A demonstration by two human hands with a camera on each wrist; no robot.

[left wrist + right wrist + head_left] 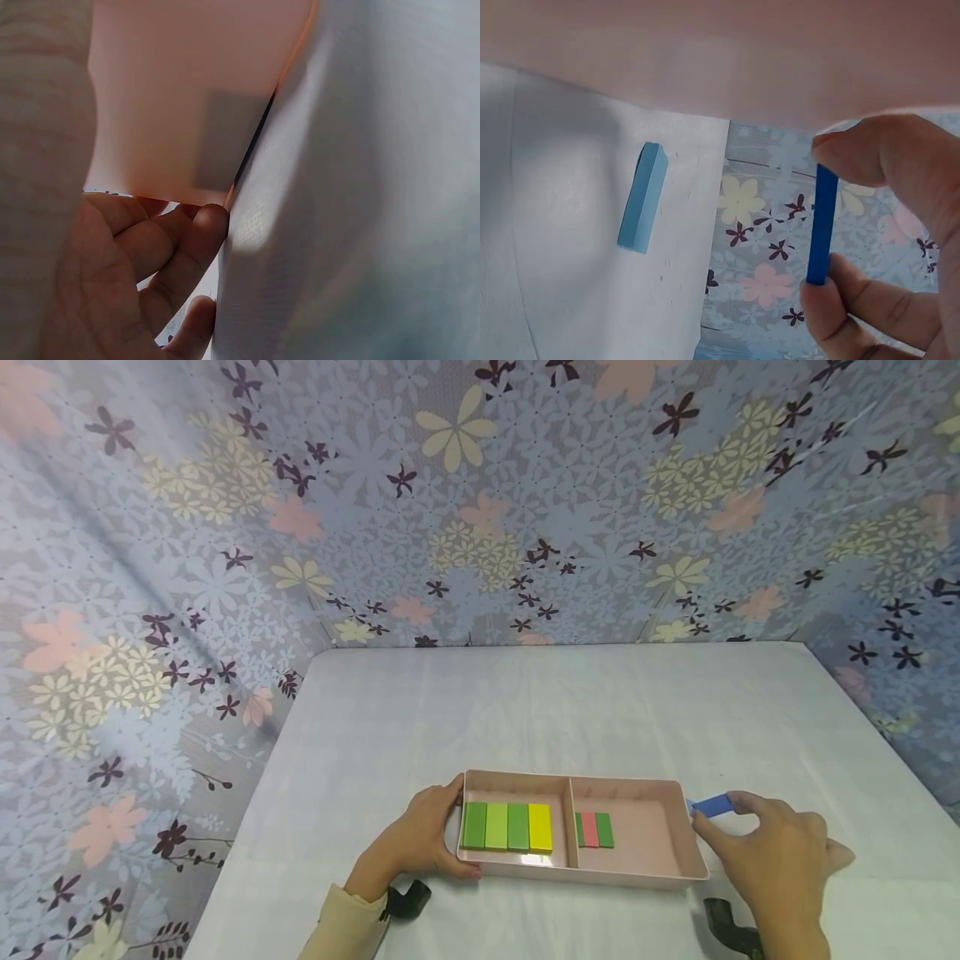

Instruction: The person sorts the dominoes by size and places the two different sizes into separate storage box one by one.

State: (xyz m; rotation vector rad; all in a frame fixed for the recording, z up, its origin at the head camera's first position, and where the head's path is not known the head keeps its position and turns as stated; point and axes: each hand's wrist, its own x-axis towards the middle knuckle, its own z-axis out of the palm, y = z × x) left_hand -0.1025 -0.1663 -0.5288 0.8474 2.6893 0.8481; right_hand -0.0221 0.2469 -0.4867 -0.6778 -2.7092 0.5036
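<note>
A pink two-compartment box sits on the white table. My left hand grips its left end, thumb at the front wall and fingers at the left side. Green and yellow blocks stand in a row in the left compartment. The right compartment holds smaller green and pink blocks against the divider. Just past the box's right end, my right hand pinches a blue block by its two ends, between thumb and fingertips. In the right wrist view, a light blue block lies on the table.
The white cloth-covered table reaches back to a flowered curtain, which also hangs along both sides. Black curved pieces stick out by both wrists. A beige sleeve covers the left forearm.
</note>
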